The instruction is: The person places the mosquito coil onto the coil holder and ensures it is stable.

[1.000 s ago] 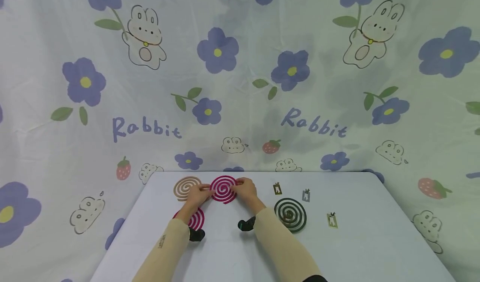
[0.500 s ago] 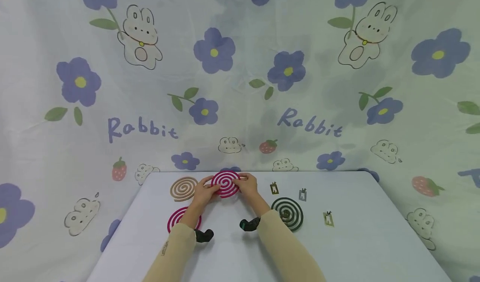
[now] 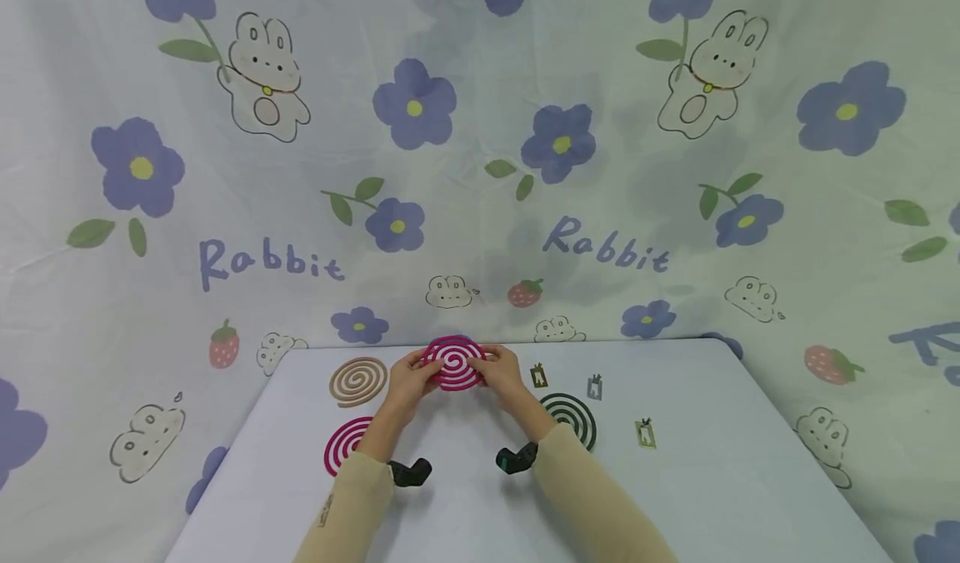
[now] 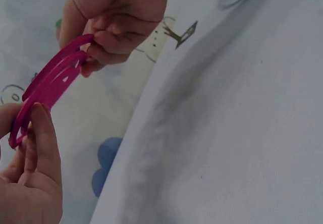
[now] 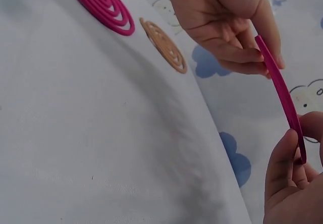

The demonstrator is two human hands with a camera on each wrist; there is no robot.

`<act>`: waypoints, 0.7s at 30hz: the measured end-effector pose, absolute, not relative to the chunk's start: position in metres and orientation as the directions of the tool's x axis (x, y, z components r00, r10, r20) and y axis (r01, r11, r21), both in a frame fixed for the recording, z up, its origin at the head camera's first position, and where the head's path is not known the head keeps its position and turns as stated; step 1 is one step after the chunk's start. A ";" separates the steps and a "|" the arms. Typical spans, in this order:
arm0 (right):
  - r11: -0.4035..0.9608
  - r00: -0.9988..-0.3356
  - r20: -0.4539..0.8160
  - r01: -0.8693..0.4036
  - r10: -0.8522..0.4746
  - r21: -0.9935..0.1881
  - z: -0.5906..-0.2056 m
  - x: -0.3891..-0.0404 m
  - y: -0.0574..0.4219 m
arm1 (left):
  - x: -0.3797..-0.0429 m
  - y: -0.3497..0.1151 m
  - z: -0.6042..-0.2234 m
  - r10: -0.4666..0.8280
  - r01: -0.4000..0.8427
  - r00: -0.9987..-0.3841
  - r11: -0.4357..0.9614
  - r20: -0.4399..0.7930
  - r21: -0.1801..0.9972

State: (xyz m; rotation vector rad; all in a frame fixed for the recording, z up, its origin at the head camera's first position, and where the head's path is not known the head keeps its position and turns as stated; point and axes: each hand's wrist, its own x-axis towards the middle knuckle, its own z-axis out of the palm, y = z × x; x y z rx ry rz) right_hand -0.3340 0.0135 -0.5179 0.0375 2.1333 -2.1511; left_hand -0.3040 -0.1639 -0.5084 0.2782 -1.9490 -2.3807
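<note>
A pink mosquito coil (image 3: 454,362) is held up off the table at the far edge, its flat face tilted toward the head camera. My left hand (image 3: 407,386) pinches its left rim between thumb and fingers, and my right hand (image 3: 501,373) pinches the right rim the same way. Seen nearly edge-on in the right wrist view, the coil (image 5: 282,94) spans the space between the two hands. The left wrist view shows its rings slightly spread apart. A second pink coil (image 3: 339,448) lies on the table, partly hidden by the left forearm.
A tan coil (image 3: 358,381) lies at the back left. Partly behind the right forearm is a dark green coil (image 3: 593,431). Small metal coil stands, two brassy (image 3: 539,376) (image 3: 646,434) and one silvery (image 3: 595,387), lie on the right. A patterned curtain (image 3: 480,171) hangs behind.
Both hands have raised the pink coil from the tabletop and tilted it up. My left hand has moved right, away from the tan coil. The head view has shifted slightly.
</note>
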 end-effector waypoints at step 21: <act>0.050 -0.976 -0.129 0.122 -0.177 -0.991 -0.493 -0.308 0.061 | -0.290 -0.130 -0.503 -0.035 -0.123 -0.989 -0.351 -0.144 0.928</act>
